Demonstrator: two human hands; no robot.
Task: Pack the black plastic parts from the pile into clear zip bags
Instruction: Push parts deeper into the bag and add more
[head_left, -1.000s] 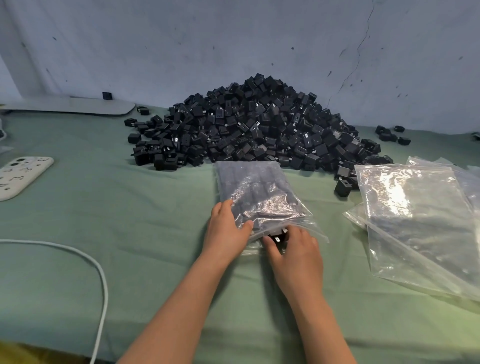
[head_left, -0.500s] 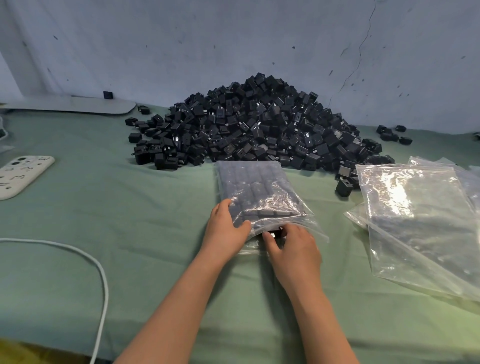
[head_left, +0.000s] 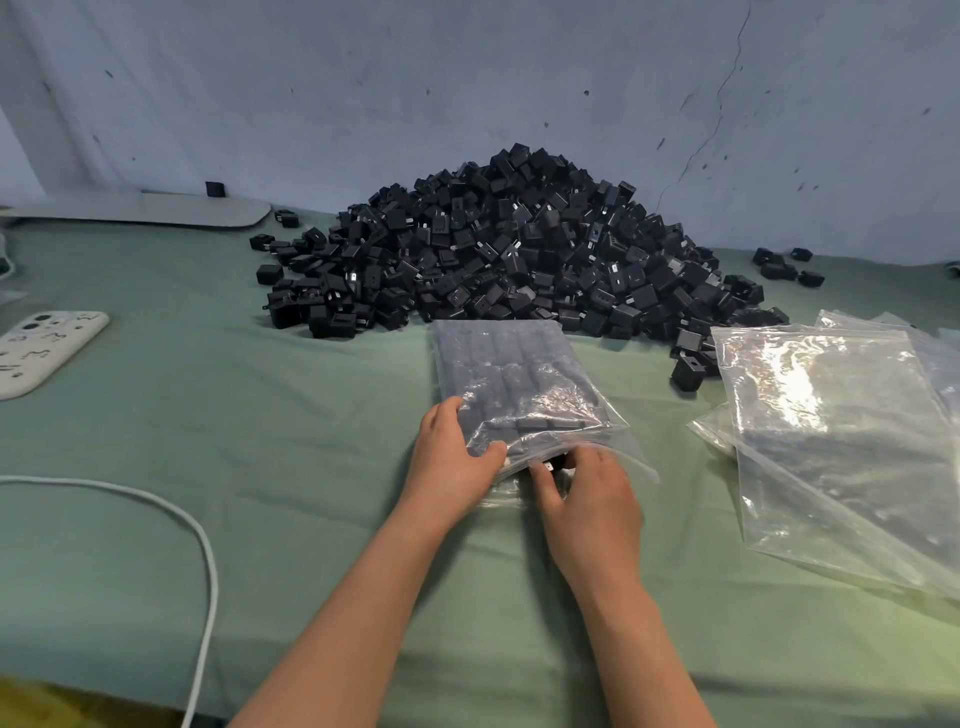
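The right hand (head_left: 587, 499) has crept a little up the frame, into the mouth of the zip bag (head_left: 519, 384). The black part (head_left: 557, 462) in its fingertips has gone farther under the top film, and less of it shows. The film has settled, so the nearest packed row shows through more plainly.

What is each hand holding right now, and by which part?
The left hand grips the filled zip bag at its near left corner, by the mouth. The right hand pinches a black part at that mouth.
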